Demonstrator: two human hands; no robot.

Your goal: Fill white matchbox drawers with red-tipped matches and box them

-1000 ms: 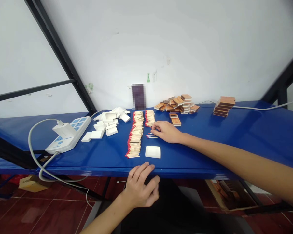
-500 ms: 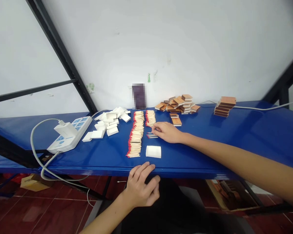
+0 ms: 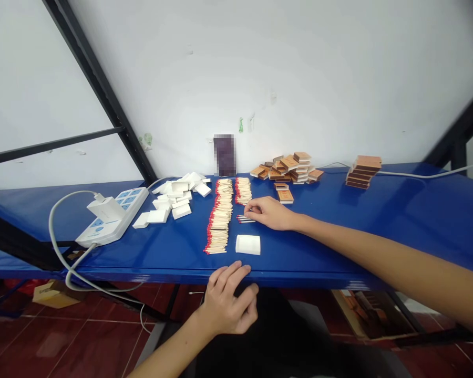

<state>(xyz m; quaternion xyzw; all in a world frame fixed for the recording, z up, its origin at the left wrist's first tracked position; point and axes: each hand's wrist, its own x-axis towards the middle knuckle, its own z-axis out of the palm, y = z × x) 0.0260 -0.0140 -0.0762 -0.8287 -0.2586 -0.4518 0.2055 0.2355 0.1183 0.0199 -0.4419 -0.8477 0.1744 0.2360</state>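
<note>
My right hand (image 3: 268, 212) is over the blue table, thumb and forefinger pinched together at the front end of the short row of red-headed matches (image 3: 243, 190). Whatever is between those fingertips is too small to make out. Several loose matches (image 3: 244, 219) lie just below the fingers, partly covered by the hand. In front of them sits a white matchbox tray (image 3: 248, 244). A longer row of matches (image 3: 219, 218) runs alongside on the left. My left hand (image 3: 230, 299) rests at the table's front edge, its fingers loosely bent and apart, holding nothing.
White matchbox trays (image 3: 175, 197) are heaped at left, beside a power strip (image 3: 114, 218) with a plugged-in charger. Orange-brown matchbox sleeves (image 3: 289, 168) pile up at the back right, with a leaning stack (image 3: 363, 171) farther right. A dark pixelated object (image 3: 224, 156) stands against the wall.
My right hand has shifted very slightly at the loose matches, its fingers still pinched. My left hand and the matchbox parts have stayed in place.
</note>
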